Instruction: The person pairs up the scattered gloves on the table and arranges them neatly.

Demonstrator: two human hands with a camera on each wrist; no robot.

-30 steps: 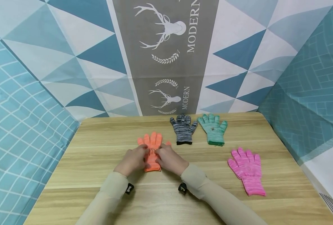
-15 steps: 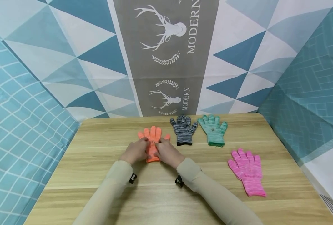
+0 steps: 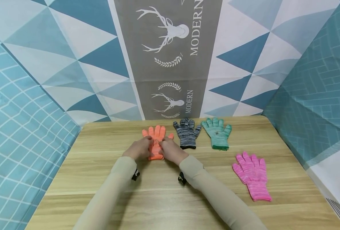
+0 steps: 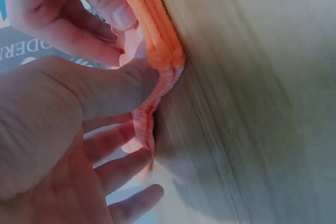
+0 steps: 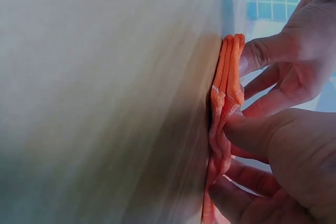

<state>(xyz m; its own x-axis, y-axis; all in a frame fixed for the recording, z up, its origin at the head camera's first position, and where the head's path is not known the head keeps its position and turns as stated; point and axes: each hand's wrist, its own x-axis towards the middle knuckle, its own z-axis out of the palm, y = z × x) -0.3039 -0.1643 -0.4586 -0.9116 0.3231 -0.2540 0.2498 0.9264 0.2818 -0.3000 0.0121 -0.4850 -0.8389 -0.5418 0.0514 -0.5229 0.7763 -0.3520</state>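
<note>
An orange knit glove (image 3: 156, 154) lies on the table with its fingers pointing away from me and its cuff toward me. My left hand (image 3: 137, 149) pinches its left side, and my right hand (image 3: 172, 150) pinches the right side near the thumb. In the left wrist view the left thumb rests on the glove (image 4: 155, 24) at its folded cuff edge, other fingers spread along its side. The right wrist view shows the right thumb and fingers gripping the layered fabric (image 5: 220, 124), close to the tabletop. Both hands cover parts of the glove's sides.
A grey-black glove (image 3: 188, 135) lies just right of the orange one, near the table's back edge. Beside it is a green glove (image 3: 219, 139). Farther right and nearer, a pink glove (image 3: 254, 179) lies on the wooden table (image 3: 158, 207). Patterned cloth walls (image 3: 101, 64) border the table.
Both hands have slid the orange glove away from me, toward the table's back edge. It now lies level with the grey-black glove. The other gloves have stayed in place.
</note>
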